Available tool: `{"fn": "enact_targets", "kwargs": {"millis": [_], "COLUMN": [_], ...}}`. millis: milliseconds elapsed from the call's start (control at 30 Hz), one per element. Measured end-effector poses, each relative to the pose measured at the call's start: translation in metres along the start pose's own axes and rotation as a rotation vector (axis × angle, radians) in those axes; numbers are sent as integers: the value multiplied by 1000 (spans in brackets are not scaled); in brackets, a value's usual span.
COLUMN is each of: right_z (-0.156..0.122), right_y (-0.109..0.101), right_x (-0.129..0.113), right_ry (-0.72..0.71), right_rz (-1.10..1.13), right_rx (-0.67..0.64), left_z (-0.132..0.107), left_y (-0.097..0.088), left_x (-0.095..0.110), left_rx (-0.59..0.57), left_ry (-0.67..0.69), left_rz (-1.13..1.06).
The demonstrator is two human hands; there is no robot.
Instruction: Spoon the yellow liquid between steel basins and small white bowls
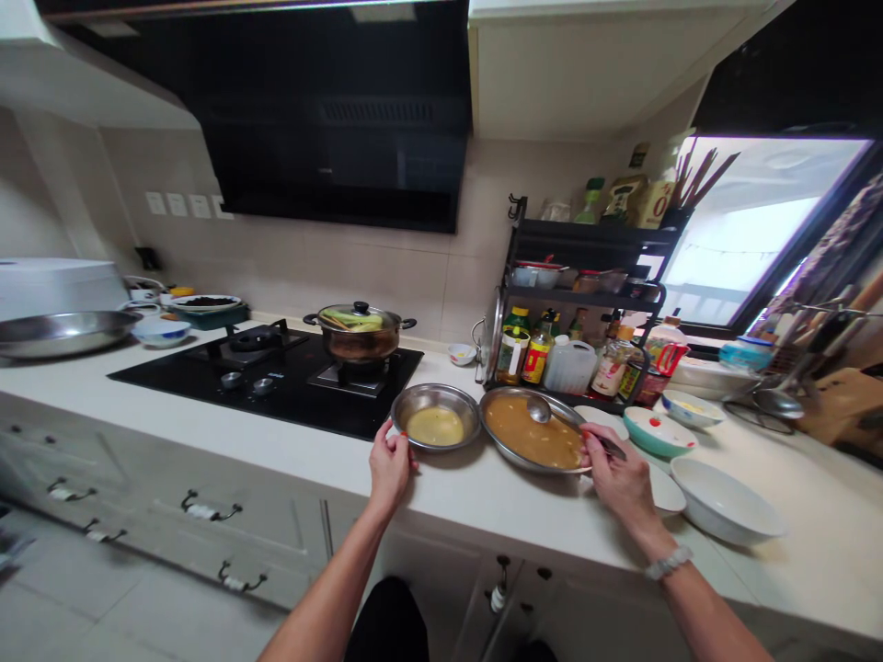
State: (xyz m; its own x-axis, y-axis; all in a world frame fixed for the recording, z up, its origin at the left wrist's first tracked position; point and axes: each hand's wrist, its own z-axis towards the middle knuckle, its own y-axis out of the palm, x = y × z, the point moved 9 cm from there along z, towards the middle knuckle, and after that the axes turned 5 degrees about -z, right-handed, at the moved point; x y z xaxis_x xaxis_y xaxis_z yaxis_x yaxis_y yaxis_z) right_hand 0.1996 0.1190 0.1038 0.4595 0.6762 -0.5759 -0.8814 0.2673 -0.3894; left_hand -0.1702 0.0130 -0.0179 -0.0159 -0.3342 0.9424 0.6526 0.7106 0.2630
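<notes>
My left hand (392, 467) is closed on the near left rim of a small metal bowl (470, 430), which holds a pale yellow liquid (434, 427). Just right of it stands a wider metal basin (507, 452) with a brown, soupy mixture (528, 437) in it. My right hand (616, 473) grips the handle of a metal spoon (539, 409) at the basin's right edge. The spoon's round end rests over or in the mixture; how deep, I cannot tell. Both vessels sit on the white counter (290, 460).
A lidded pot (360, 342) stands on the black gas hob (290, 395) behind. A black rack (586, 234) with several bottles rises behind the basin. Right of my right hand are a white bowl (728, 506) and a green-rimmed bowl (660, 434). A large metal pan (62, 336) lies far left.
</notes>
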Motion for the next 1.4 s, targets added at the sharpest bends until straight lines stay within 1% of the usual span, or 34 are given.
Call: {"fn": "enact_targets", "kwargs": {"millis": [100, 167, 233, 333, 433, 500, 567, 667, 800, 900, 1033, 1133, 1267, 1400], "right_z": [1, 0, -2, -6, -8, -8, -7, -5, -2, -2, -3, -2, 3, 9], "right_y": [11, 18, 23, 24, 22, 18, 13, 4, -6, -7, -5, -3, 3, 18], "right_x": [-1, 3, 10, 21, 31, 38, 41, 37, 25, 28, 37, 38, 24, 4], "right_ry": [-23, 19, 99, 241, 359, 426, 462, 441, 383, 397, 453, 471, 449, 410], "right_rz": [-22, -28, -25, 31, 147, 226, 280, 285, 253, 267, 330, 385, 418, 456], "right_rx": [-67, -106, -116, -94, -59, -15, 30, 81, 112, 136, 170, 197, 196, 168], "left_z": [1, 2, 2, 2, 2, 2, 1, 0, 1, 2, 1, 1, 1, 2], "left_y": [0, 0, 0, 0, 0, 0, 0, 0, -1, -1, -1, -1, 0, -1], "left_x": [-3, -4, -5, -7, -6, -5, -3, 0, -2, -4, -4, -3, -4, -6], "left_rx": [2, 2, 0, -1, 4, 7, 5, 2, 9, 7, 9, 8, 4, 10], "left_ry": [-8, -9, -8, -8, -9, -12, -12, -11, -16, -20, -23, -29, -25, -25], "left_rz": [-12, -13, -14, -22, -35, -35, -30, -22, -22, -14, -10, -23, -30, -35]}}
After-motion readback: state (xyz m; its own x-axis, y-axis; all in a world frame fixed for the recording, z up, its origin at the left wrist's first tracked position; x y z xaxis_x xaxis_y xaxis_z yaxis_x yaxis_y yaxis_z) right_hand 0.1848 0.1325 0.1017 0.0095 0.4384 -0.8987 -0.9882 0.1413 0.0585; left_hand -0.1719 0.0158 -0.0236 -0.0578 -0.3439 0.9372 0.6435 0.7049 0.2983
